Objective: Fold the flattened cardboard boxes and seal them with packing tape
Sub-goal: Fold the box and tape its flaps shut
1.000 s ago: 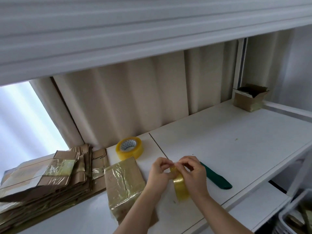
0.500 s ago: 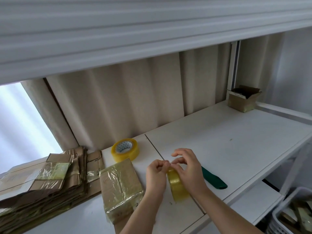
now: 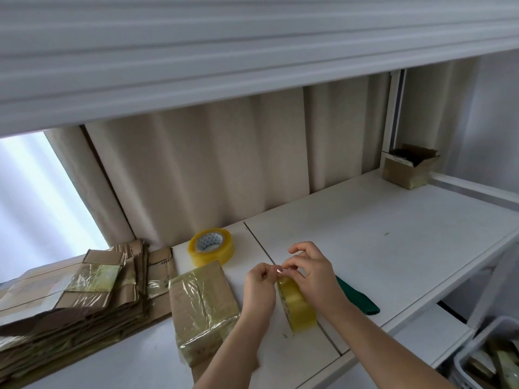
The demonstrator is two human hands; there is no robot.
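Flattened boxes [image 3: 70, 299]: at the far left of the counter [image 3: 393, 248] we see a stack of collapsed cardboard, several pieces bearing old tape; none is folded up yet.
Sealed box [image 3: 202, 307]: just right of the stack, a small tape-wrapped box lies flat, near our left forearm.
Spare tape roll [image 3: 211, 246]: beyond that box, a yellow roll rests flat on the counter, untouched.
Change: compared with a second ago, the held roll stands more upright and the right fingers have shifted up to its top edge; we judge that the search for the tape's free end continues, so sealing has not begun.
Left hand [image 3: 259, 287]: fingers curled, thumb and forefinger pinching at the top of the held tape roll [image 3: 297, 307], seemingly on the tape end.
Right hand [image 3: 314, 273]: fingers bent over the roll's upper rim, steadying it and picking at the same spot; the upper fingers are lifted free.
Green object [image 3: 356, 296]: right of the hands, a dark green item lies on the counter; we cannot tell what it is.
Open box [image 3: 408, 169]: at the far right corner, a small box stands with its flaps up.
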